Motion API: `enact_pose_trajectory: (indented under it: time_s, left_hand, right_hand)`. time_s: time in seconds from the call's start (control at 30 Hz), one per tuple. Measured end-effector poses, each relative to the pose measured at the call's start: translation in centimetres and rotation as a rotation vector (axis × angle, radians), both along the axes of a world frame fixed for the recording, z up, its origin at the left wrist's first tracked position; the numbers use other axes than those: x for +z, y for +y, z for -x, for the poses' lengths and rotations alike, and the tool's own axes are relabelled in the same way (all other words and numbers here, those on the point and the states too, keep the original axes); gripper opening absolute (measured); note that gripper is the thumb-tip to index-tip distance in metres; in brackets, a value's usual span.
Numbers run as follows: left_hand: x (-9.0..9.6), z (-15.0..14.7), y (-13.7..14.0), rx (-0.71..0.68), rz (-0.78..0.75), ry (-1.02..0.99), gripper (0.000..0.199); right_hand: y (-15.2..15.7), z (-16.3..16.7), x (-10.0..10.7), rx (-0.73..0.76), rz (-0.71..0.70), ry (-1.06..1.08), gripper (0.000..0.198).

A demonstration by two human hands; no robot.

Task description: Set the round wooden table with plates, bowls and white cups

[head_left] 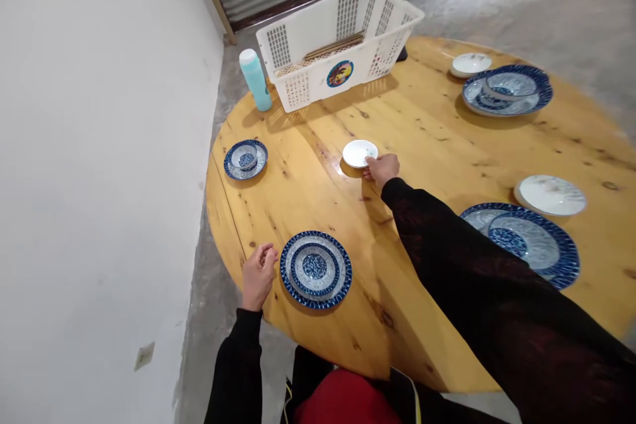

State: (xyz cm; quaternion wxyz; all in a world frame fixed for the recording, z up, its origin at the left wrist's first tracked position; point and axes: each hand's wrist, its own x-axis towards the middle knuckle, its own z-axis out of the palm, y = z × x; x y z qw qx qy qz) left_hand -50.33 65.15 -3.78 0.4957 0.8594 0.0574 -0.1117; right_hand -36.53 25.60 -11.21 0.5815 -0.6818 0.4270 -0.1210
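My right hand [382, 168] reaches over the middle of the round table and pinches the near right rim of a small white dish [356, 153]. My left hand [259, 273] hovers by the table's near left edge, fingers loosely bent and holding nothing. Just right of it stands a blue-and-white plate [316, 303] with a smaller patterned dish or bowl [315, 266] on top. Farther back on the left is another blue-rimmed plate [234, 171] with a small bowl [245, 158] on it.
Behind stands a white plastic basket [318, 89] holding chopsticks [335, 46], beside a light-blue bottle [255, 81]. On the right are two blue plates with bowls [511, 87] [527, 245] and two white dishes [470, 64] [551, 195]. A wall [99, 146] runs along the left.
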Motion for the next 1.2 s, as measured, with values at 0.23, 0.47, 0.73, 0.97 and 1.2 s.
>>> enact_pose_trajectory:
  time_s: [0.23,0.47,0.73,0.97,1.2]
  left_hand:
    - [-2.7,-9.2,-6.7,-0.174,0.079,0.092,0.014]
    - [-5.8,-13.8,-9.9,-0.085,0.339,0.385,0.019]
    - [-7.0,-15.9,-4.0,-0.126,0.393,0.416,0.024]
    - [-6.6,-17.5,2.7,-0.036,0.373,0.397,0.017]
    - [-7.3,-19.9,5.9,0.021,0.28,0.332,0.018]
  right_hand:
    - [2.5,1.3,0.3,0.041,-0.036,0.124,0.014]
    - [10.2,3.5,0.1,0.261,-0.075,0.152,0.019]
    - [18.0,1.5,0.2,0.314,-0.171,0.108,0.02]
    - [23.8,-1.5,1.1,0.448,-0.289,0.123,0.021]
    - [27.6,-4.0,1.2,0.503,-0.177,0.144,0.018]
